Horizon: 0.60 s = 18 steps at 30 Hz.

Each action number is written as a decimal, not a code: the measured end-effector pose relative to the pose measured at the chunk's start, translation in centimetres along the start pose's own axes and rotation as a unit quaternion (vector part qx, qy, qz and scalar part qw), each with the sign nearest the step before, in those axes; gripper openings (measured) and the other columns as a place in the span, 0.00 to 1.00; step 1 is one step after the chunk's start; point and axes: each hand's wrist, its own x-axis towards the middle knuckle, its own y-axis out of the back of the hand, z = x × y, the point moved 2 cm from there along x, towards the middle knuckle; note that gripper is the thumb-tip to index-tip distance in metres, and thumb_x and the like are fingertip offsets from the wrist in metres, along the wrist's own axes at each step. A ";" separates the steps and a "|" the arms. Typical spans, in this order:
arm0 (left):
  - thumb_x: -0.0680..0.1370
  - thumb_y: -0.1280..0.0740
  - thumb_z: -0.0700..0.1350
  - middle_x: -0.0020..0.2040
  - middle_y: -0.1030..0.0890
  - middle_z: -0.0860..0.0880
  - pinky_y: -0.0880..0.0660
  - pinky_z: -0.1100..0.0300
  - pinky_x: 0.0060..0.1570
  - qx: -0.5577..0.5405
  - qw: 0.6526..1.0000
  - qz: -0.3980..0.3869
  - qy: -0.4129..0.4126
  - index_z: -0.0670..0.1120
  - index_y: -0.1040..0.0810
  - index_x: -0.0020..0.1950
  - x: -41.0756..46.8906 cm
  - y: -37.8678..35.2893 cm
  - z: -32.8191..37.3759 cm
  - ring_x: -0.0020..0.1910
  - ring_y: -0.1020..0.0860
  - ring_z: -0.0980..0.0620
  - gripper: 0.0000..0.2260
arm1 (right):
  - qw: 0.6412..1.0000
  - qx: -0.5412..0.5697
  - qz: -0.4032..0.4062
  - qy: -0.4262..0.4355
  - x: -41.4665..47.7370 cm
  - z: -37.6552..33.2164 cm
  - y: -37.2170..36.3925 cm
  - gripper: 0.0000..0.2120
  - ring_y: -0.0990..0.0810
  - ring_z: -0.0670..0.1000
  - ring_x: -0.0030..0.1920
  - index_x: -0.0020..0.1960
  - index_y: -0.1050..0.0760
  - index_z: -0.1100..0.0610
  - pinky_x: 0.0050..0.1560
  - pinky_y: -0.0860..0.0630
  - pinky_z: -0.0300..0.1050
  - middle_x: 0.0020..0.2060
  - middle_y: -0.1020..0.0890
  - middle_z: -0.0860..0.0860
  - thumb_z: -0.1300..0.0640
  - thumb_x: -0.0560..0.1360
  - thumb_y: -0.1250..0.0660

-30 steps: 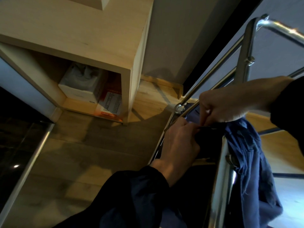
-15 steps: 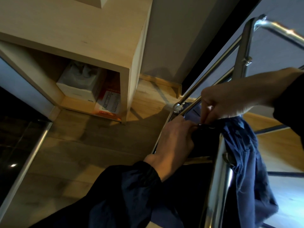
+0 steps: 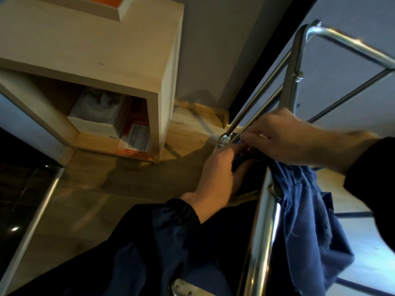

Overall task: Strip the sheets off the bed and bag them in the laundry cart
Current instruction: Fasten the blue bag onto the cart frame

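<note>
The laundry cart's chrome frame [image 3: 261,236] rises at the right, with a blue fabric laundry bag [image 3: 303,212] hanging from its top rail. My left hand [image 3: 215,178] grips the dark edge of the bag at the frame's corner, fingers curled round it. My right hand [image 3: 284,137] reaches in from the right and pinches the same dark edge beside the corner joint. Both hands meet there, touching. No bed sheets are in view.
A light wooden bedside cabinet [image 3: 106,52] stands at the left, with a white tissue box [image 3: 96,120] and an orange-edged card [image 3: 136,139] in its open shelf. Wooden floor [image 3: 89,199] lies below. A grey wall and a dark strip run behind the cart.
My right hand has dropped closer to my left hand at the frame corner. The view has shifted slightly; the bag still hangs on the rail.
</note>
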 end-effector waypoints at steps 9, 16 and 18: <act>0.74 0.31 0.33 0.41 0.19 0.56 0.27 0.70 0.43 0.090 0.990 -0.103 0.036 0.50 0.21 0.46 1.7 1.5 2.5 0.41 0.21 0.66 0.12 | 0.979 0.141 0.145 -0.024 -9.6 3.0 -1.0 0.18 0.25 0.44 0.60 0.65 0.26 0.51 0.59 0.36 0.29 0.62 0.24 0.45 0.61 0.76 0.39; 0.72 0.38 0.45 0.54 0.20 0.48 0.26 0.50 0.59 0.056 0.981 0.012 0.183 0.48 0.25 0.63 3.1 0.7 6.8 0.53 0.22 0.49 0.19 | 0.918 0.259 0.154 -0.258 -13.1 3.2 -6.9 0.12 0.19 0.60 0.49 0.53 0.20 0.54 0.47 0.25 0.49 0.47 0.16 0.54 0.57 0.74 0.39; 0.70 0.39 0.54 0.59 0.22 0.49 0.28 0.48 0.62 0.082 0.980 0.002 0.181 0.52 0.28 0.67 3.7 -0.3 8.7 0.57 0.24 0.49 0.25 | 0.892 0.283 0.196 -0.294 -12.8 0.6 -9.6 0.13 0.20 0.61 0.51 0.59 0.25 0.52 0.49 0.25 0.52 0.50 0.18 0.55 0.57 0.76 0.41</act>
